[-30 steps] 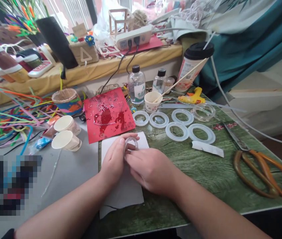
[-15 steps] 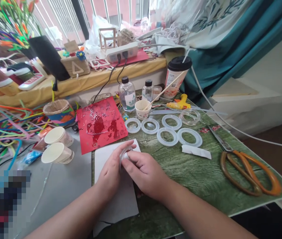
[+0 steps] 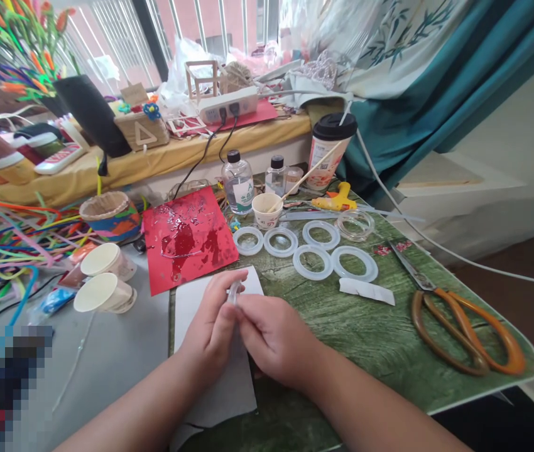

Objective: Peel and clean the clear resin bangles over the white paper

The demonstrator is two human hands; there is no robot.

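Two cream-white paper cups, (image 3: 100, 260) (image 3: 116, 298) both tipped, lie just left of the glossy red square sheet (image 3: 220, 229) wet with drops; their pale inner walls show. Off that sheet's far left corner stands a brown woven-rimmed pot painted blue and orange (image 3: 114, 225), its contents too dark to tell. Behind the sheet's right edge are a clear plastic bottle with a black cap and white label (image 3: 236, 179), a small printed white paper cup (image 3: 267, 220) with a thin pale wooden stick (image 3: 311, 174) leaning rightward out of it, and a smaller clear black-capped bottle (image 3: 275, 181). Farther right of the sheet rises a tall printed paper cup with a black lid (image 3: 326, 157) and a white straw through it. Right of the sheet lie five frosted, translucent ring-shaped moulds (image 3: 296, 260); what they contain is unclear.

In front of the red sheet, over a plain white paper sheet (image 3: 229, 383), the left hand (image 3: 213, 317) grips a small clear curved piece (image 3: 233, 293) between its thumb and nearly straight fingers. The right hand (image 3: 276, 339), curled closed, pinches the lower end of that piece, its fingertips partly hidden.
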